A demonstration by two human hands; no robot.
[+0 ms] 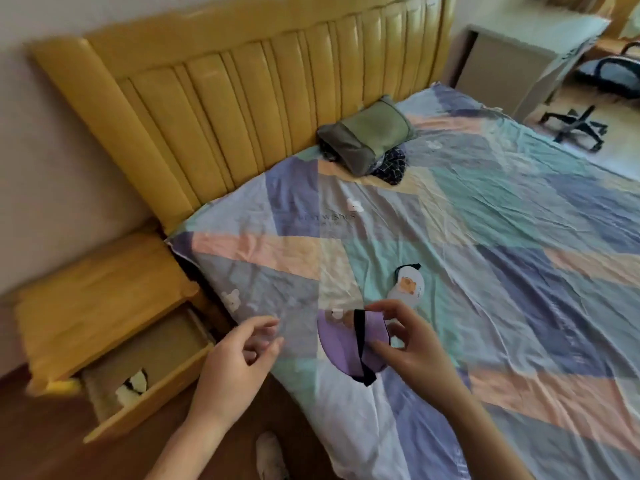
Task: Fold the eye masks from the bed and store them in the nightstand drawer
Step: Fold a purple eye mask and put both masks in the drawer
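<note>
One folded white eye mask (133,388) already lies in the open yellow wooden nightstand drawer (145,365). The right hand (412,344) pinches the purple fabric eye mask with black strap (346,341) on the patchwork bed sheet (485,237), seemingly mid-fold. The left hand (235,362) hovers open and empty. A white bear-print eye mask (408,282) waits just beyond.

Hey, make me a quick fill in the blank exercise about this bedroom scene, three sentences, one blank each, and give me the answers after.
1. The right hand pinches the ____ eye mask on the bed.
2. The nightstand drawer is ____.
3. The white eye mask lies on the bed, printed with a ____.

Missing words: purple; open; bear
</note>
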